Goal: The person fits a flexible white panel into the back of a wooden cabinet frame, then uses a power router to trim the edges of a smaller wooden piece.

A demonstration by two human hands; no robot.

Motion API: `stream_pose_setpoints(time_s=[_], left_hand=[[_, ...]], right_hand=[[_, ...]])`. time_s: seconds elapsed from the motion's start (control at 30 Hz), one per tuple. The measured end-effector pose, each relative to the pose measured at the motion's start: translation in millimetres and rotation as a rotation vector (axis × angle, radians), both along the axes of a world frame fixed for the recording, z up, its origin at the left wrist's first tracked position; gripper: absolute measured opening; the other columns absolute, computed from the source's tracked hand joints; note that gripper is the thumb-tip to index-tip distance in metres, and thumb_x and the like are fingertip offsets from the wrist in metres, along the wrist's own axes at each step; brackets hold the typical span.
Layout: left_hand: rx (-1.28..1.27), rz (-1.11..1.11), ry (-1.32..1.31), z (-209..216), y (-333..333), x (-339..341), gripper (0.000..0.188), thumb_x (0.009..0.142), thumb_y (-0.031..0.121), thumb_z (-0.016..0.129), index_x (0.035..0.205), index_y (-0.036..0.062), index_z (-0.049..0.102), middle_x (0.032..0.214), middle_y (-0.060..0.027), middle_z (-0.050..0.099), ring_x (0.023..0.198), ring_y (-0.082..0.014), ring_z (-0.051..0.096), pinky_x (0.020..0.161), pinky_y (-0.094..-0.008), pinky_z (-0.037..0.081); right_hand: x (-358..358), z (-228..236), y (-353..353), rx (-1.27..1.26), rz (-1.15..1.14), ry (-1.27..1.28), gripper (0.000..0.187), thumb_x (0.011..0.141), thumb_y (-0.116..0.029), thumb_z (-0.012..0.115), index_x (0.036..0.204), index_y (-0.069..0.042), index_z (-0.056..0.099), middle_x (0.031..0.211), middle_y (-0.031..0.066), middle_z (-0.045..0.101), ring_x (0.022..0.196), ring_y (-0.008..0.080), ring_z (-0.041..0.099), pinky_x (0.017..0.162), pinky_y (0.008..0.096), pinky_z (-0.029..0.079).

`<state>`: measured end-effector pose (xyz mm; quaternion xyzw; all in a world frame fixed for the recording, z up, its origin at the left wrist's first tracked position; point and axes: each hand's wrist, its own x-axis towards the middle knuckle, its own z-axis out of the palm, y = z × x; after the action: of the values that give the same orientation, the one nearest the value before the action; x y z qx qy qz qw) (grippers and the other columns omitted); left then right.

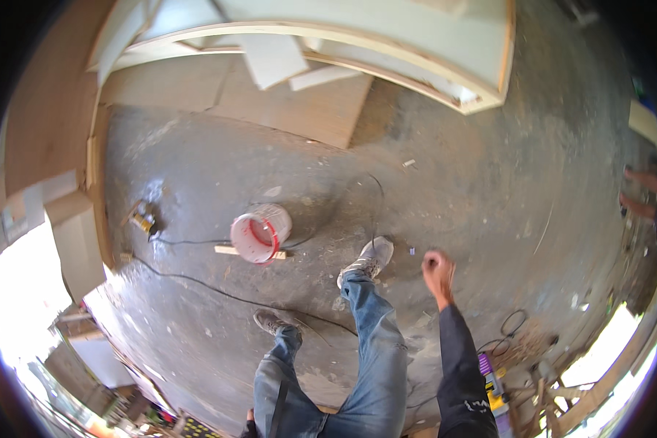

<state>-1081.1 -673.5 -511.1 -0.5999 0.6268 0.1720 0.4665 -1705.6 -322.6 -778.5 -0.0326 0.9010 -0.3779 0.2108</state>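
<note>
My right hand (439, 273) is stretched out over the concrete floor, right of my right shoe. Its fingers are curled closed; what they hold, if anything, is too small to make out. A small pale bit (412, 251) lies on the floor near it. Only a sliver of my left hand (250, 417) shows beside my left hip at the lower edge, with its fingers mostly hidden. A white bucket (279, 217) with red stains around its mouth is in front of my feet, next to a thin wood strip (225, 250).
A black cable (230, 294) crosses the floor by my shoes. A yellow-and-black power tool (144, 221) lies to the left. A large white wood-edged frame (387, 44) and a brown sheet (292, 109) are ahead. Another person's bare feet (639, 192) show at right. Wood scraps (555, 394) lie lower right.
</note>
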Motion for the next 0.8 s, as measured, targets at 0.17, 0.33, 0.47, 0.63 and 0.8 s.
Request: stream_pose_setpoints(time_s=[0.17,0.33,0.47,0.63,0.8], left_hand=[[-0.108,0.092,0.13,6.0,50.8,81.0,0.033,0.087,0.038,0.06,0.091,0.0101,0.077,0.098,-0.0216,0.073,0.09,-0.0382,0.071,0.079,-0.0467,0.056],[-0.34,0.34,0.503,3.9,54.0,64.6,0.034,0.081,0.021,0.069,0.112,0.0086,0.069,0.093,-0.018,0.074,0.091,-0.0379,0.071,0.084,-0.0435,0.056],[-0.434,0.622,0.805,18.3,20.4,78.4,0.046,0.08,0.019,0.071,0.122,0.0017,0.064,0.097,-0.0188,0.074,0.088,-0.0327,0.073,0.081,-0.0407,0.057],[-0.405,1.072,1.195,88.1,-33.9,101.8,0.039,0.09,0.018,0.07,0.123,-0.0022,0.063,0.1,-0.0158,0.074,0.084,-0.0212,0.072,0.076,-0.0332,0.058],[-0.674,1.264,1.355,114.9,-72.2,151.0,0.034,0.094,0.017,0.068,0.122,-0.0009,0.065,0.102,-0.0123,0.073,0.087,-0.0178,0.07,0.077,-0.0312,0.057]], right_hand=[[71.9,236.2,-77.0,-0.397,0.453,-0.291,0.011,0.079,-0.004,0.069,0.088,-0.005,0.075,0.075,0.0078,0.069,0.061,0.0161,0.065,0.058,0.0308,0.053],[158.9,437.0,-232.5,-0.747,1.014,-0.311,0.023,0.077,0.002,0.07,0.098,-0.006,0.077,0.083,0.0083,0.069,0.066,0.0211,0.067,0.059,0.0304,0.054],[265.1,555.4,-350.1,-1.094,1.133,-0.005,0.027,0.078,0.003,0.074,0.103,-0.007,0.079,0.098,0.0109,0.072,0.074,0.0222,0.072,0.063,0.0301,0.057],[374.4,656.8,-470.4,-1.334,1.294,0.412,0.035,0.08,0.01,0.07,0.11,-0.006,0.077,0.11,0.0163,0.07,0.075,0.0234,0.075,0.063,0.0314,0.059],[449.3,707.0,-547.7,-1.427,1.259,0.304,0.03,0.087,0.013,0.067,0.115,0.002,0.069,0.113,0.0224,0.067,0.076,0.0225,0.075,0.057,0.0267,0.059]])
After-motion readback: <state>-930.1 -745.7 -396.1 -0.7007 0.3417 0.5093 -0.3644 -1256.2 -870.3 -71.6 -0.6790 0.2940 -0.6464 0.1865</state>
